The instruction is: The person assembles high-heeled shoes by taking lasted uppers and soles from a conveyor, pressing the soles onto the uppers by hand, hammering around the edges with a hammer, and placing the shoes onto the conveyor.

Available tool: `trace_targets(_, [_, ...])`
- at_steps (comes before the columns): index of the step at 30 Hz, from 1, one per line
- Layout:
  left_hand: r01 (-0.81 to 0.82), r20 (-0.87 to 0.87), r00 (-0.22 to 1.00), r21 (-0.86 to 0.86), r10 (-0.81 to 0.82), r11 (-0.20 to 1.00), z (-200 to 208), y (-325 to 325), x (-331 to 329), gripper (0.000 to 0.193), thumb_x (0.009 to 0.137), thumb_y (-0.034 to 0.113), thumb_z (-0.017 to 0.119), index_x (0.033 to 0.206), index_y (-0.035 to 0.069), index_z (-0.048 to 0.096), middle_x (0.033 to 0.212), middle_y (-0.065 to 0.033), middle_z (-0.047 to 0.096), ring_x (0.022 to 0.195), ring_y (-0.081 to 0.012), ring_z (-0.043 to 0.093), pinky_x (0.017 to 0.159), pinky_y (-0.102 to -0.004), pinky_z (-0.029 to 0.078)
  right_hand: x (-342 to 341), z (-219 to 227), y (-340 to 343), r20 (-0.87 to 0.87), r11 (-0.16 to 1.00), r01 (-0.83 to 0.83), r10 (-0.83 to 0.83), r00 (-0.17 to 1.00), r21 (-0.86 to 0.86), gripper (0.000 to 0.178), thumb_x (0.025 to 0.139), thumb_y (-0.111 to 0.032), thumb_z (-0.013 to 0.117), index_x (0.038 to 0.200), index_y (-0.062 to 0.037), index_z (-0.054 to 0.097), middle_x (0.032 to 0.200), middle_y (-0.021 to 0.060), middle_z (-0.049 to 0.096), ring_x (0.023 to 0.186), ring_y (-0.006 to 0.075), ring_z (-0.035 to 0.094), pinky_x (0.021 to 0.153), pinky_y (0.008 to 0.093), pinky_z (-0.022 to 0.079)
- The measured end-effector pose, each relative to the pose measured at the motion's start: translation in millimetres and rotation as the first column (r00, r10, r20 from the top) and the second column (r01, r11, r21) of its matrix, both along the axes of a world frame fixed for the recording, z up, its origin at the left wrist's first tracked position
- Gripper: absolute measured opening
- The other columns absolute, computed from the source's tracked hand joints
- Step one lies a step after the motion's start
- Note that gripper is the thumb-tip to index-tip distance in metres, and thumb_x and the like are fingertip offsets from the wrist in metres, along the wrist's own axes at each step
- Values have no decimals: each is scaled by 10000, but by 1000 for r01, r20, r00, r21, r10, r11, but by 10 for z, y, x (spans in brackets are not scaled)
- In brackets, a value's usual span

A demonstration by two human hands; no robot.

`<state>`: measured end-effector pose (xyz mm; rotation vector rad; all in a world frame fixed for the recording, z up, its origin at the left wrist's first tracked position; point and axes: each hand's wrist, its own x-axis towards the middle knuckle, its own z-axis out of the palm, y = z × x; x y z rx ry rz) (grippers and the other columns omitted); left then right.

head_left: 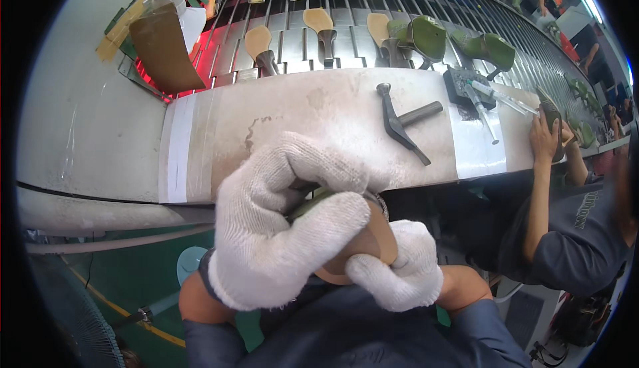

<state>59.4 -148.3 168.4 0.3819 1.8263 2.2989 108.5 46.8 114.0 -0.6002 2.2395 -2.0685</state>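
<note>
White knitted gloves cover both of my hands. Between them, close to my body, is a shoe (378, 235) with a tan sole and a bit of green upper; much of it is hidden by the gloves. My left hand (266, 235) curls over the shoe from the left, its thumb lying along the sole. On the other side, my right hand (406, 271) grips the sole's edge with the thumb on top. Beyond my hands, a hammer (394, 127) with a dark metal head lies on the pale worn bench (319, 108).
Tan soles (318, 19) and green shoes (426, 38) sit on the metal roller conveyor (293, 41) behind the bench. Syringes (484, 105) rest against a dark block (459, 87). At right, a co-worker's hands (547, 138) hold another shoe. A brown board (165, 51) stands at left.
</note>
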Motion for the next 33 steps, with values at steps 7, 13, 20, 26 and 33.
trace_targets(7, [-43, -105, 994, -289, 13, 956, 153, -15, -439, 410, 1178, 269, 474, 1108, -59, 710, 1082, -193, 801, 1031, -238, 788, 965, -364, 628, -199, 113, 117, 147, 991, -131, 128, 981, 11, 236, 1043, -227, 788, 1144, -16, 820, 801, 78, 791, 673, 122, 739, 634, 313, 584])
trace_targets(13, [169, -118, 984, 402, -132, 900, -506, 165, -689, 653, 1220, 470, 412, 1545, -83, 530, 1504, -301, 649, 1422, -384, 641, 1246, -504, 505, -441, 182, 175, 435, 965, 20, 100, 895, -263, 347, 1112, -178, 671, 1309, 100, 738, 1095, 147, 825, 888, 138, 773, 759, 283, 629])
trace_targets(20, [204, -196, 968, 269, -154, 941, -582, 249, -863, 650, 1190, 449, 503, 1586, -67, 527, 1543, -263, 631, 1419, -338, 647, 1233, -470, 513, -564, 203, 310, 456, 963, 45, 85, 886, -267, 383, 1118, -173, 671, 1385, 102, 686, 1181, 187, 816, 978, 206, 811, 871, 333, 670])
trace_targets(26, [288, -153, 957, 388, -246, 875, -613, 229, -902, 541, 1161, 233, 630, 1613, -47, 531, 1536, -132, 657, 1410, -198, 622, 1223, -371, 489, -636, 133, 308, 404, 960, 115, -2, 915, -255, 358, 1119, -166, 660, 1347, 106, 710, 1181, 190, 815, 984, 209, 810, 874, 332, 666])
trace_targets(33, [300, -289, 926, 165, -245, 940, -625, 103, -880, 880, 968, 261, 810, 1688, -38, 401, 1656, -229, 548, 1546, -318, 536, 1303, -465, 423, -652, 278, 288, 507, 962, 81, 66, 859, -262, 357, 1100, -188, 663, 1302, 99, 726, 1150, 164, 813, 946, 170, 786, 837, 305, 640])
